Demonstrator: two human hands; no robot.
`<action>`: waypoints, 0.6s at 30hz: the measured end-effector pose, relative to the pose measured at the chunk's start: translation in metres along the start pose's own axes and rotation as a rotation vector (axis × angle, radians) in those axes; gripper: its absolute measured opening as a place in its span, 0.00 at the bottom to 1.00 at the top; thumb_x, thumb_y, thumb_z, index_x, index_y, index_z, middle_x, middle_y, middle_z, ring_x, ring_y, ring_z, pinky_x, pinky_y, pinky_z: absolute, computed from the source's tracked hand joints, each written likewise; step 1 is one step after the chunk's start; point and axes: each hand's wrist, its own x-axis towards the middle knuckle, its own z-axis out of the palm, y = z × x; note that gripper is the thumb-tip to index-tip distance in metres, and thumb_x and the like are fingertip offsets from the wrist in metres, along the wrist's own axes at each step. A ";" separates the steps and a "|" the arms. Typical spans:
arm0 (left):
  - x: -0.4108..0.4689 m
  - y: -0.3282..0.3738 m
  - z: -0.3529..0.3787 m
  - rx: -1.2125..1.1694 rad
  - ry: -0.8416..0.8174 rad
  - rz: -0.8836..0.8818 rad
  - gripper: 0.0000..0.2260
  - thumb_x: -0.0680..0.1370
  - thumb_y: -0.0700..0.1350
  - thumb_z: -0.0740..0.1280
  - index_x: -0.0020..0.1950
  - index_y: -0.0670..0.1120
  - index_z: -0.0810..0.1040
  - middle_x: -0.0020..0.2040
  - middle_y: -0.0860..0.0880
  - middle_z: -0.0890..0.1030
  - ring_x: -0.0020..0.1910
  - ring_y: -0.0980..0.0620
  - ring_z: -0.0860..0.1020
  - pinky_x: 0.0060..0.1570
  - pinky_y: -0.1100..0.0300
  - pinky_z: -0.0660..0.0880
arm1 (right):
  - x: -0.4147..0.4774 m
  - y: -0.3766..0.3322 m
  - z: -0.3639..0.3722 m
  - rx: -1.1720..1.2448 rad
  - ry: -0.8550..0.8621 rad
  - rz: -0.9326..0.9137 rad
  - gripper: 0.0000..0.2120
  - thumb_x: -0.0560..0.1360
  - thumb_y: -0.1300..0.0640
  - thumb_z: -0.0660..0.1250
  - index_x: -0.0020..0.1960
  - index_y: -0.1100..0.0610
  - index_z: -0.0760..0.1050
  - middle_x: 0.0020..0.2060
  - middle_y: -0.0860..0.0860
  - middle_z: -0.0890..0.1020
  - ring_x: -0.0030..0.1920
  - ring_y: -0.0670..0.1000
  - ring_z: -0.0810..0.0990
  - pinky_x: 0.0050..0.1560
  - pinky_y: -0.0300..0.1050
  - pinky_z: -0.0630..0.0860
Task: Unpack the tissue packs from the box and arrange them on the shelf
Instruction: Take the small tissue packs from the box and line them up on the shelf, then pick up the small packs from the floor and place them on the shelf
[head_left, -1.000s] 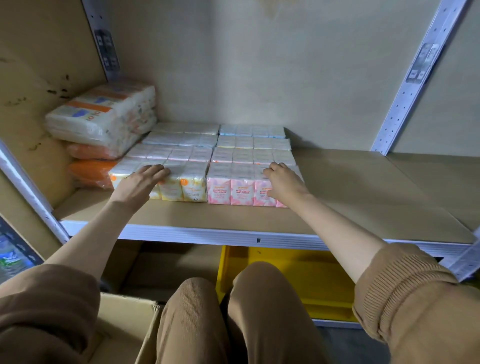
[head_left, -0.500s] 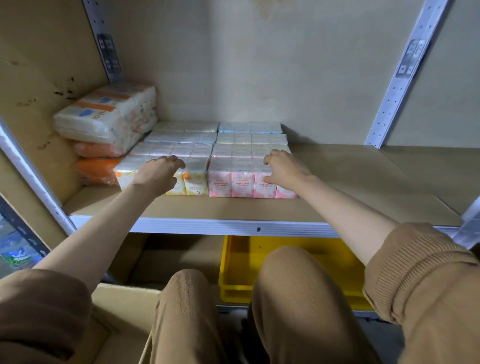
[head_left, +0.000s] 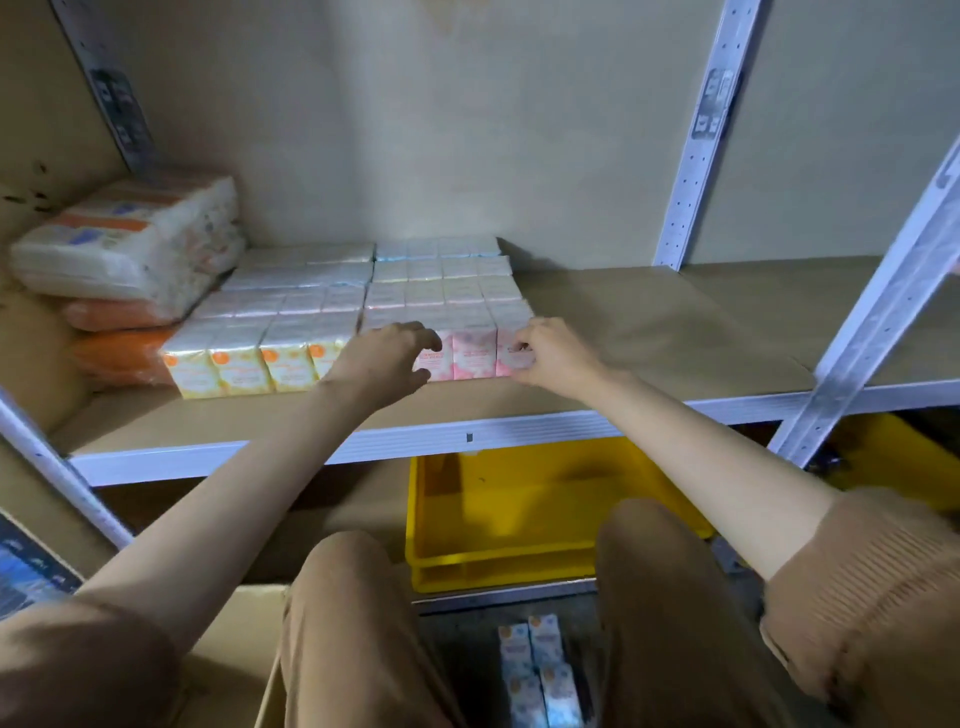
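Pink packs (head_left: 474, 352): a short row standing upright at the front of the packed block on the shelf, faces towards the camera
Left hand (head_left: 387, 358): at the left end of the pink packs – fingers bent in a narrow claw over the top front edge of the end pack, thumb lower against its face, so it grips that end
Right hand (head_left: 555, 354): at the right end of the same row, fingers curled in tight and pinching the front corner of the last pack, wrist resting low near the board
Between the hands: two pink faces show uncovered; the end packs are partly hidden by knuckles
Yellow packs (head_left: 236, 366): a front row just left of the pink ones, touching them, upright, not touched by either hand
Rows behind: more pale packs (head_left: 415, 283) laid close in tidy lines back to the wall
Shelf (head_left: 654, 332): brown board with a white metal front rail, bare to the right of the block
Large bundles (head_left: 130, 244): white wrapped ones stacked on orange ones – against the left wall, beside the yellow packs
Yellow crate (head_left: 519, 512): below the shelf, behind the knees
Cardboard box (head_left: 236, 644): at lower left, by the left leg
Loose packs (head_left: 540, 670): on the floor between the knees, blurred
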 end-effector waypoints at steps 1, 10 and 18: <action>-0.001 0.011 0.002 -0.033 -0.004 0.011 0.16 0.78 0.44 0.62 0.66 0.49 0.72 0.68 0.51 0.73 0.65 0.46 0.73 0.59 0.52 0.73 | -0.009 0.004 0.003 0.017 -0.006 0.002 0.16 0.74 0.60 0.66 0.60 0.64 0.76 0.61 0.58 0.75 0.61 0.57 0.74 0.52 0.42 0.70; -0.022 0.110 0.071 -0.266 -0.188 0.086 0.17 0.77 0.43 0.64 0.67 0.47 0.72 0.68 0.48 0.74 0.66 0.46 0.73 0.62 0.54 0.71 | -0.088 0.056 0.058 0.049 -0.179 0.144 0.22 0.74 0.52 0.68 0.66 0.57 0.72 0.64 0.54 0.74 0.65 0.55 0.72 0.61 0.47 0.71; -0.037 0.146 0.174 -0.232 -0.500 -0.060 0.16 0.78 0.43 0.62 0.67 0.48 0.71 0.65 0.44 0.75 0.63 0.42 0.75 0.58 0.50 0.75 | -0.118 0.097 0.134 0.076 -0.409 0.248 0.23 0.76 0.54 0.66 0.70 0.58 0.69 0.73 0.56 0.66 0.71 0.55 0.68 0.64 0.48 0.70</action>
